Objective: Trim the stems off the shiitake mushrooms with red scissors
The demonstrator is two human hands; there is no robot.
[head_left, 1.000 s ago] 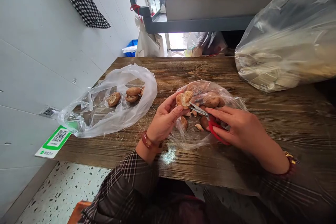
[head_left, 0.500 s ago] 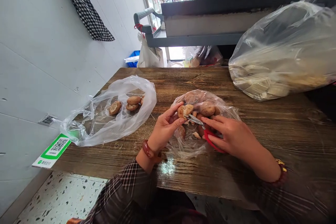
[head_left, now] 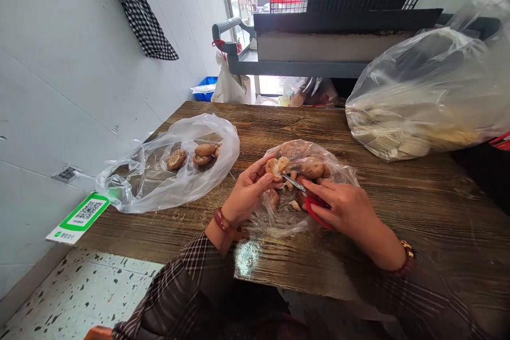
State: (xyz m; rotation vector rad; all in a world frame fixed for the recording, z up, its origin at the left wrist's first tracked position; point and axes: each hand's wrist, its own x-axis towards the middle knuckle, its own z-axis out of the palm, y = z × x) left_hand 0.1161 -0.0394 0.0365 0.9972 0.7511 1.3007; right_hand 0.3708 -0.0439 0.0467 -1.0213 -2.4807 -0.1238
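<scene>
I have the left hand (head_left: 247, 191) coming in over the near edge, its forearm angled up and away to the right, palm turned inward. Thumb and fingers are closed in a pinch around a mushroom (head_left: 278, 167), its pale underside facing the scissors. That mushroom is held up over the left part of a crumpled clear bag (head_left: 279, 226), which has more mushrooms in and under its folds.

My right hand (head_left: 345, 207) reaches in from the lower right, knuckles up, fingers curled around the red handles of the scissors (head_left: 294, 181). The blades point left and away, with their tips at the mushroom's underside; I cannot tell how far they are parted. Both wrists sit above the table (head_left: 406, 199), and the two hands are near each other but not touching.

For room, I see a strip of wood grain between the clear bag and the white bag (head_left: 226, 143) on the left, and more wood running to the right of the right hand. The big bag (head_left: 422, 106) bounds the far right, well apart from the fingers. The far edge lies beyond the clear bag, and the wall (head_left: 71, 79) flanks the left side.
</scene>
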